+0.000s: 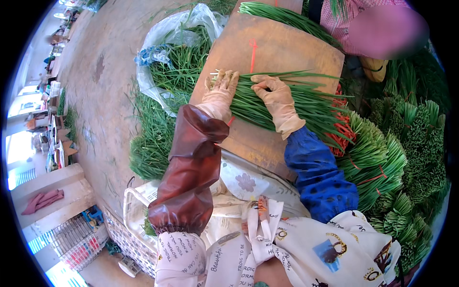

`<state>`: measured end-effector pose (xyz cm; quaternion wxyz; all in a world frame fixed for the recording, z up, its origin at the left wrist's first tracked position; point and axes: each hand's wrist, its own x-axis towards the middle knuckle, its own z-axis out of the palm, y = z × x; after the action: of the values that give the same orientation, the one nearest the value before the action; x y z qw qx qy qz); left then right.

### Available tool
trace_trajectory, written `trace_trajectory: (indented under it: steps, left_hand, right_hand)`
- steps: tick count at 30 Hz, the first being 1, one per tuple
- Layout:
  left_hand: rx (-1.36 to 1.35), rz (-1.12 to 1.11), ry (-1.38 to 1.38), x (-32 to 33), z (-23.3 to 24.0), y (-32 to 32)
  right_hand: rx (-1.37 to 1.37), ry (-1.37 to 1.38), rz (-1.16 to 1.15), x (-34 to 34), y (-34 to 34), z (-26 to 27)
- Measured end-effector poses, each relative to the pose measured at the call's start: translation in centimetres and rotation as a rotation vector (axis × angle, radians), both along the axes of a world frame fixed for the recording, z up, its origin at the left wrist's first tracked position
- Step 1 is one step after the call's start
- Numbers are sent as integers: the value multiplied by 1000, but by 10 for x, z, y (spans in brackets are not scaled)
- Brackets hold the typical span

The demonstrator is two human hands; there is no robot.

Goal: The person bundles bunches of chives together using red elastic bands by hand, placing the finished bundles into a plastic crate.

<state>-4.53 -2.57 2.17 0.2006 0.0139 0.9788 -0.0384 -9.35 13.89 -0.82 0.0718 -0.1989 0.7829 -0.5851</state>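
Observation:
A loose bundle of long green garlic chives [297, 104] lies across a worn wooden board [229, 53]. My left hand [220, 91], in a pale stained glove, presses on the stem ends with its fingers side by side. My right hand [276, 100], gloved alike, rests on the leaves with thumb and fingertips curled close together; whether a stalk is between them cannot be told. A red tie [253, 53] lies on the board beyond the bundle, and part of another red strip shows beside my left wrist.
An open plastic bag [143, 77] of loose greens stands left of the board. Red ties [342, 132] hang in a heap at its right edge. Tied chive bundles [376, 165] stack at the right. A co-worker in a pink hat [389, 32] is at upper right, near more chives [287, 19].

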Motion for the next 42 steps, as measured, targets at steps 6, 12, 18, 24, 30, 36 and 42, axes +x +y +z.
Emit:
trace_trajectory:
  steps: [6, 12, 18, 24, 30, 36, 42]
  left_hand:
    - [54, 27, -20, -2, 2, -1]
    - [-65, 19, 17, 4, 15, 11]
    - [4, -10, 96, 17, 24, 27]
    - [178, -12, 219, 35, 17, 23]
    - [420, 45, 465, 63, -15, 9]
    - [407, 60, 436, 53, -15, 19]
    - [337, 103, 330, 34, -14, 33]
  right_hand:
    - [-425, -486, 121, -10, 53, 52]
    - [-907, -529, 252, -24, 134, 101]
    - [-280, -281, -173, -6, 125, 119]
    - [-206, -235, -107, 7, 123, 94]
    - [328, 300, 107, 17, 50, 57]
    - [706, 209, 64, 2, 10, 29]
    - [572, 207, 77, -18, 10, 13]
